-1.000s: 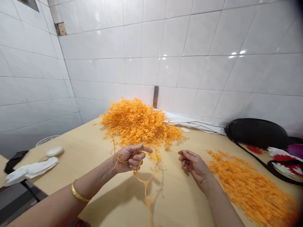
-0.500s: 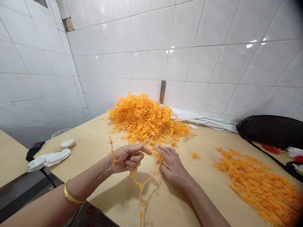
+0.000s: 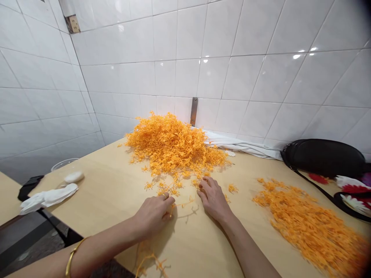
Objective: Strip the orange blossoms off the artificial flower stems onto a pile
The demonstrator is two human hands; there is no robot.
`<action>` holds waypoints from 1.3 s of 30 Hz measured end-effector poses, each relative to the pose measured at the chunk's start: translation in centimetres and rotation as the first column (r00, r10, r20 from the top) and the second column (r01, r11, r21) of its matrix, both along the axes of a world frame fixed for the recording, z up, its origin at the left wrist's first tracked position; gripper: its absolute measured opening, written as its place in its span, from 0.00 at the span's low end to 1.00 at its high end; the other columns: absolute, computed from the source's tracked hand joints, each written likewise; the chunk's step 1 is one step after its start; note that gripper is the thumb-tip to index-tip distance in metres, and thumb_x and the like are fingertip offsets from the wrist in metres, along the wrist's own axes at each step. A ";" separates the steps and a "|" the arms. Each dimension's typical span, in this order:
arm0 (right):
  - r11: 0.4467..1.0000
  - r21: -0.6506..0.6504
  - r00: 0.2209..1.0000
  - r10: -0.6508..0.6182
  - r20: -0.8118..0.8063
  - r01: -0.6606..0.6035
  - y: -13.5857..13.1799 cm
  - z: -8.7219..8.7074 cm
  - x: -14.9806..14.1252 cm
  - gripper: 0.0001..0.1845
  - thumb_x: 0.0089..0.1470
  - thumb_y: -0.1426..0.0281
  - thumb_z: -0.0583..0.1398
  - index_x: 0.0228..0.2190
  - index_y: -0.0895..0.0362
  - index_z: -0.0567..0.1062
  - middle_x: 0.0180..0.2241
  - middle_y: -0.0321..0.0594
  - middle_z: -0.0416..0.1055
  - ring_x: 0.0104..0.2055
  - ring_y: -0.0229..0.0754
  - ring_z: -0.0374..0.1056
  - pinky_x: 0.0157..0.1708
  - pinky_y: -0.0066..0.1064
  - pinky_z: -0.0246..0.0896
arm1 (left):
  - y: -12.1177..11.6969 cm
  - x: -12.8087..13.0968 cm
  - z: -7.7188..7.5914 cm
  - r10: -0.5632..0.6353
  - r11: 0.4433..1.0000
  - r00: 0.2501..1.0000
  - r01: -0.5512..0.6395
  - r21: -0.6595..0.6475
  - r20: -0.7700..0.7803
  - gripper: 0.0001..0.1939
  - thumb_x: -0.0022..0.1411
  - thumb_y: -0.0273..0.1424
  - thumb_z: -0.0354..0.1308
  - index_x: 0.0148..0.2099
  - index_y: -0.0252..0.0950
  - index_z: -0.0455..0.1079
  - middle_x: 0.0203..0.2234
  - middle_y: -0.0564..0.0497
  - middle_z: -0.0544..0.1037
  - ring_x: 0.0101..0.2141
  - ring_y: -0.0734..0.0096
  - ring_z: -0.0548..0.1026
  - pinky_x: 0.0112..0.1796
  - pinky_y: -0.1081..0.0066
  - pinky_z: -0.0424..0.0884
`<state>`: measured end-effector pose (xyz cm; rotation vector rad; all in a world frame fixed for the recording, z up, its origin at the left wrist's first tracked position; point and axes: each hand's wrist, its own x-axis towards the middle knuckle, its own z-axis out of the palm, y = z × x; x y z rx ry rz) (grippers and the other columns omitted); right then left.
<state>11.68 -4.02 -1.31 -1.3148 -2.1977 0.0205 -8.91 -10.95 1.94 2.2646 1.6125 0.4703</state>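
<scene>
My left hand (image 3: 155, 212), palm down with a ring on one finger, is closed over the table. A thin orange branching strand (image 3: 182, 205) sticks out from its fingertips and casts a shadow. My right hand (image 3: 215, 199) rests to the right of it with bent fingers. Its fingertips are beside small orange spidery pieces (image 3: 194, 182); whatever lies under them is hidden. Several loose star-shaped orange pieces (image 3: 174, 191) lie just beyond my left hand. Near the table's front edge is another orange branching strand (image 3: 152, 264), slightly blurred.
A large tangled orange heap (image 3: 168, 144) stands at the back. Flat orange pieces (image 3: 307, 224) spread out at the right. Behind them are a black bag (image 3: 324, 156) and red and white flowers (image 3: 355, 189). White cloth (image 3: 49, 199) lies at the left edge. Tiled wall (image 3: 214, 77) closes the back.
My left hand has turned palm down and come lower. The long strand that hung below it is gone from there; a strand lies near the front edge. My right hand's fingers have bent more.
</scene>
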 end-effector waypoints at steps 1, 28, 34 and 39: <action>1.000 0.011 1.000 -0.016 -0.018 0.017 0.1 -0.1 0.1 0.10 0.49 0.72 0.51 0.35 0.55 0.66 0.45 0.45 0.58 0.46 0.47 0.54 0.41 0.38 0.53 | -0.2 -0.1 -0.2 -0.012 1.000 1.000 0.012 0.004 -0.007 0.02 0.48 0.27 0.50 0.26 0.36 0.64 0.24 0.51 0.65 0.24 0.73 0.62 0.25 0.74 0.53; 0.975 0.143 0.985 -0.169 -0.023 0.171 0.9 -0.5 1.0 0.11 0.49 0.71 0.49 0.34 0.59 0.68 0.38 0.47 0.62 0.41 0.47 0.56 0.39 0.39 0.55 | 2.6 0.2 6.2 0.310 0.890 0.049 0.337 -0.308 0.950 0.38 0.49 0.17 0.53 0.58 0.37 0.39 0.33 0.47 0.74 0.21 0.81 0.65 0.23 0.77 0.58; 0.971 0.114 0.977 -0.203 -0.065 0.209 0.2 0.3 0.3 0.10 0.49 0.74 0.50 0.32 0.58 0.69 0.38 0.46 0.63 0.41 0.46 0.56 0.41 0.37 0.53 | 4.1 3.0 6.9 0.258 0.863 0.120 0.418 -0.284 0.959 0.23 0.50 0.19 0.53 0.50 0.29 0.57 0.33 0.42 0.74 0.28 0.72 0.71 0.31 0.72 0.64; 0.963 0.107 0.968 -0.239 -0.078 0.247 -0.7 0.3 -0.2 0.12 0.47 0.75 0.51 0.34 0.56 0.69 0.39 0.45 0.63 0.41 0.45 0.57 0.39 0.36 0.55 | 3.8 6.3 8.0 0.227 0.823 0.185 0.488 -0.290 0.956 0.15 0.50 0.21 0.54 0.43 0.30 0.63 0.30 0.43 0.75 0.32 0.65 0.73 0.36 0.67 0.67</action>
